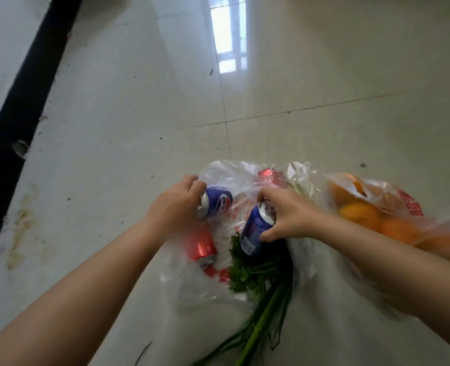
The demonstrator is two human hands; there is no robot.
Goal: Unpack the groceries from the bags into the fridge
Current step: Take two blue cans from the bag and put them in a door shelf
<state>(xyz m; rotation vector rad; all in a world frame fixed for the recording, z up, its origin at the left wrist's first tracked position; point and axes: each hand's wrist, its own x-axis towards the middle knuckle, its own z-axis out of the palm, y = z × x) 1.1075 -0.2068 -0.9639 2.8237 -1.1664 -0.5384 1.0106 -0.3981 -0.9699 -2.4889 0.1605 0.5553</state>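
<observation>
A clear plastic bag [226,173] lies open on the tiled floor. My left hand [175,207] grips a blue Pepsi can [217,203] lying on its side. My right hand [290,212] grips a second blue can [255,232] by its top rim. A red can [201,245] lies under my left wrist, and another red can [267,174] shows at the bag's far side. Green herbs and long stalks [261,286] spill toward me. The fridge is out of view.
To the right lies a second plastic bag [408,204] with red print, which holds oranges [361,212]. A black baseboard [25,101] runs along the wall at the left. The pale floor [139,114] stretches ahead, stained near the left wall.
</observation>
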